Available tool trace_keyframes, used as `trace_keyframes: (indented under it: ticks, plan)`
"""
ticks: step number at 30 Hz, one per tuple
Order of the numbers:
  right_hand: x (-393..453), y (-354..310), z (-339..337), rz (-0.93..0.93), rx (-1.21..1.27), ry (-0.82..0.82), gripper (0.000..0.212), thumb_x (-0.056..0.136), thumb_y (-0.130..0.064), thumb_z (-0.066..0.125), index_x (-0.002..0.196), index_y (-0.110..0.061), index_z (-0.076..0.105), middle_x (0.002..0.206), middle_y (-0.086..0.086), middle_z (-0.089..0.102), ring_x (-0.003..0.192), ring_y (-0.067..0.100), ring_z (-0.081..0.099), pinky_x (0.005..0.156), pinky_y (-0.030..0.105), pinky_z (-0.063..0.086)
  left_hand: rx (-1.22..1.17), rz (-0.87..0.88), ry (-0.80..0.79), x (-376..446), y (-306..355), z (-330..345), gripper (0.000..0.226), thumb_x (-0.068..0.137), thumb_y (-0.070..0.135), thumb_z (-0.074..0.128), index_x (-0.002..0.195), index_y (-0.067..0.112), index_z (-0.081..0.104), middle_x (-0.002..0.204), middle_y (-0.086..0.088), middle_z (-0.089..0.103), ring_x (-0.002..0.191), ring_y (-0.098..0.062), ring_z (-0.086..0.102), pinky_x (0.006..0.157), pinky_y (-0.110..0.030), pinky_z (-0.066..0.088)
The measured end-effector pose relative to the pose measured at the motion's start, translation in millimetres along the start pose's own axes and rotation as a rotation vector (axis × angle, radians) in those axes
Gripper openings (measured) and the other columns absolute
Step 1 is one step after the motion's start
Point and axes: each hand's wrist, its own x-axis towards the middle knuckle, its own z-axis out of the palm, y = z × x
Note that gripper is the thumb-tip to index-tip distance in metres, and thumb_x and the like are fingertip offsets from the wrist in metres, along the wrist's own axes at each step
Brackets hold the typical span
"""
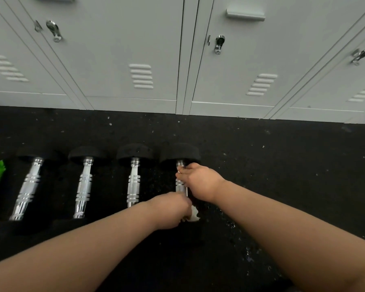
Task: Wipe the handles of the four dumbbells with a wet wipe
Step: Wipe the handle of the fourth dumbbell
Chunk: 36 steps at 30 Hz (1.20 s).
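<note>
Below the grey lockers (152,49), four dumbbells lie side by side on the black floor (282,165). Farthest right, the fourth dumbbell (180,184) has the right hand (200,181) clamped round its chrome handle near the lockers. At its opposite end, the left hand (171,209) pinches a white wet wipe (193,214) against it.

Four dumbbells lie in a row on the black floor (261,165) before grey lockers (135,49). I see my right hand (200,180) gripping the rightmost dumbbell (180,165); my left hand (171,209) holds a white wipe (193,214) at its near end.
</note>
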Motion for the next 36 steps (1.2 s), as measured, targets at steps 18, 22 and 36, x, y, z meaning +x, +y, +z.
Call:
trace_keyframes:
  ticks: [18, 22, 36]
  plan:
    - [5, 1, 11, 0.014, 0.214, 0.104, 0.041, 0.093, -0.01, 0.05, 0.133, -0.019, 0.054, 0.149, -0.003, 0.039, 0.132, 0.02, 0.039, 0.109, 0.023, 0.032, -0.777, -0.658, 0.507, -29, -16, 16, 0.029, 0.09, 0.008, 0.048, 0.103, 0.021, 0.071, 0.102, -0.002, 0.069, 0.082, -0.012, 0.059, 0.067, -0.02, 0.045]
    - [-8, 6, -1, 0.222, 1.147, -0.009, 0.057, 0.08, 0.014, 0.054, 0.128, -0.015, 0.058, 0.129, -0.007, 0.056, 0.116, 0.003, 0.053, 0.102, 0.017, 0.036, -0.935, -0.705, 0.643, -22, -26, -4, 0.025, 0.091, 0.01, 0.05, 0.093, 0.023, 0.071, 0.085, 0.005, 0.063, 0.07, -0.008, 0.054, 0.052, -0.014, 0.036]
    - [-19, -42, 27, 0.718, 1.221, 0.732, 0.026, 0.094, -0.015, 0.053, 0.115, -0.02, 0.067, 0.117, -0.009, 0.065, 0.108, 0.005, 0.058, 0.097, 0.017, 0.043, -0.851, -0.689, 0.722, 1, 18, 33, 0.04, 0.086, 0.027, 0.064, 0.125, 0.022, 0.059, 0.117, 0.003, 0.062, 0.114, -0.015, 0.053, 0.097, -0.024, 0.042]
